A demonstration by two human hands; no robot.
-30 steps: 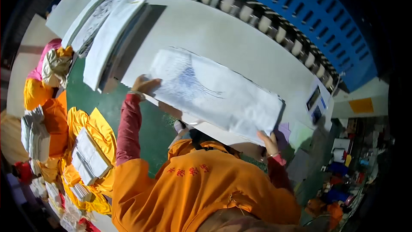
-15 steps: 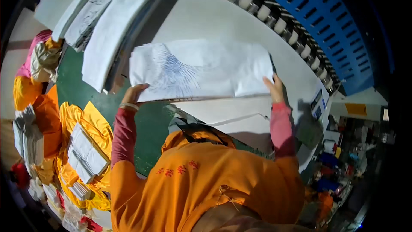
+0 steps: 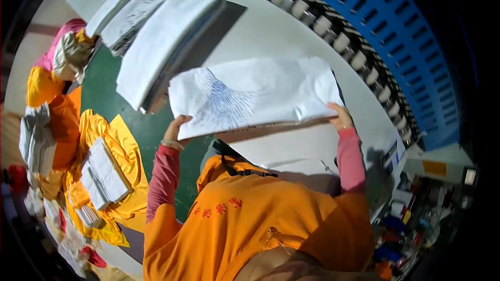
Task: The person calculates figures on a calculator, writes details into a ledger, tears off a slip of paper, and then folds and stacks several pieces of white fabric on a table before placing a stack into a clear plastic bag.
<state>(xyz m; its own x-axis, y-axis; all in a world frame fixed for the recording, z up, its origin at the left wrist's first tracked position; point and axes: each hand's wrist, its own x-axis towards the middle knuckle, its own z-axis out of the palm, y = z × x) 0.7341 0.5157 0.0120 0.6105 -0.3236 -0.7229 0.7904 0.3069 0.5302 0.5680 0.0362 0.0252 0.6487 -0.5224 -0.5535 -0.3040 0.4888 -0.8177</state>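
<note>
A folded bundle of white cloth with a blue streaked print at its left end stretches between my hands over the table. My left hand grips its near left corner, thumb on top. My right hand pinches the near right corner, its lower fingers hidden underneath. Dark print shows along the bundle's near edge. Just left of it lies a thick stack of folded white cloth, its layered edge facing the bundle. Farther left is another folded cloth stack with a black pattern.
A row of white rollers and a blue slotted panel border the table's far right side. Yellow cloth with white folded pieces lies at left, near orange cloth. A green surface shows between.
The cloth bundle has come slightly toward me, its left end dipping lower, with both hands still gripping it. The whole view has shifted, so the table's things appear farther right.
</note>
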